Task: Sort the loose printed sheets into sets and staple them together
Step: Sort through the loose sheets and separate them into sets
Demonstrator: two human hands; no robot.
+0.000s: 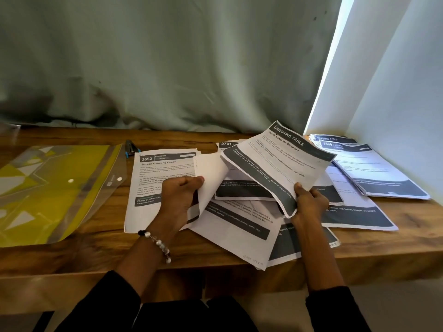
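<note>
Loose printed sheets lie scattered over the wooden desk (96, 257). My left hand (178, 200) grips a curled white sheet (211, 173) by its lower edge, lifting it off the pile. My right hand (309, 203) pinches the bottom corner of a sheet headed "DRESSING TABLE" (280, 161), which is raised and tilted. Flat to the left lies the sheet numbered 2652 (153, 173). More overlapping sheets (235, 233) lie under both hands. A black and blue stapler (131, 147) sits behind sheet 2652.
A yellow plastic document folder (52, 188) lies at the left of the desk. A neater stack of sheets (374, 171) sits at the right against the white wall (402, 92). A grey-green curtain (167, 63) hangs behind the desk. Some sheets overhang the front edge.
</note>
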